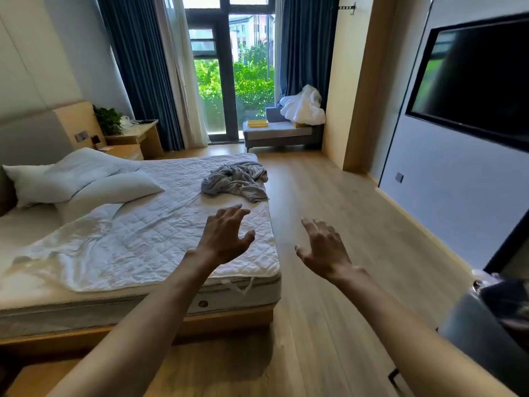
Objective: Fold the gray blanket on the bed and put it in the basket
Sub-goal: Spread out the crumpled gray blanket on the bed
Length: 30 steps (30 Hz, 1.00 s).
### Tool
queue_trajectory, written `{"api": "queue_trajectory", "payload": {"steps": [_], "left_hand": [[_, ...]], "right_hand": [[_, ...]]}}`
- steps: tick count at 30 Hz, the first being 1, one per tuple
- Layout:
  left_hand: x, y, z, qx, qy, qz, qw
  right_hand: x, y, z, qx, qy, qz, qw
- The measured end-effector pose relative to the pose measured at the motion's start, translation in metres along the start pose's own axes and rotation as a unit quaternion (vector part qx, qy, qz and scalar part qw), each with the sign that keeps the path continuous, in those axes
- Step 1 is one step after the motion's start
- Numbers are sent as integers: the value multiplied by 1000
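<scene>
The gray blanket [236, 181] lies crumpled in a heap near the far right corner of the bed [143, 233], one corner hanging toward the mattress edge. A shallow yellow basket [257, 123] sits on the gray bench by the window, far beyond the bed. My left hand [226, 236] hovers over the near right corner of the mattress, fingers spread, holding nothing. My right hand [325, 249] is raised over the floor beside the bed, fingers also spread and empty. Both hands are well short of the blanket.
White pillows [83, 181] lie at the head of the bed. A white duvet [303, 107] is piled on the gray bench [283, 133]. Wooden floor [329, 210] runs between the bed and the wall with a television [475, 81]. A gray bin [492, 319] stands at the right edge.
</scene>
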State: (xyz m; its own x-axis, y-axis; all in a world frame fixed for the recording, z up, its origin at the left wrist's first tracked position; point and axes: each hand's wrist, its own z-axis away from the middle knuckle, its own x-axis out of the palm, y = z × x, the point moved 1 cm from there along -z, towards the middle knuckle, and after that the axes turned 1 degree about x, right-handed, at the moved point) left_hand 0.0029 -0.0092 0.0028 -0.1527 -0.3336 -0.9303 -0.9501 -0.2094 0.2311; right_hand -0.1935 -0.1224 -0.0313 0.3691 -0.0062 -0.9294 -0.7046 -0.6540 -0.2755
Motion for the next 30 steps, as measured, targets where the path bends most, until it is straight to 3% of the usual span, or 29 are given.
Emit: {"api": "queue_trajectory", "payload": {"steps": [18,30], "left_hand": [[108,9,-326,43,1,21,999],[190,23,-531,31,11,9,999]], "right_hand": [[10,167,-261,65,5,-4,998],[33,294,-453,52,12,-24,998]]}}
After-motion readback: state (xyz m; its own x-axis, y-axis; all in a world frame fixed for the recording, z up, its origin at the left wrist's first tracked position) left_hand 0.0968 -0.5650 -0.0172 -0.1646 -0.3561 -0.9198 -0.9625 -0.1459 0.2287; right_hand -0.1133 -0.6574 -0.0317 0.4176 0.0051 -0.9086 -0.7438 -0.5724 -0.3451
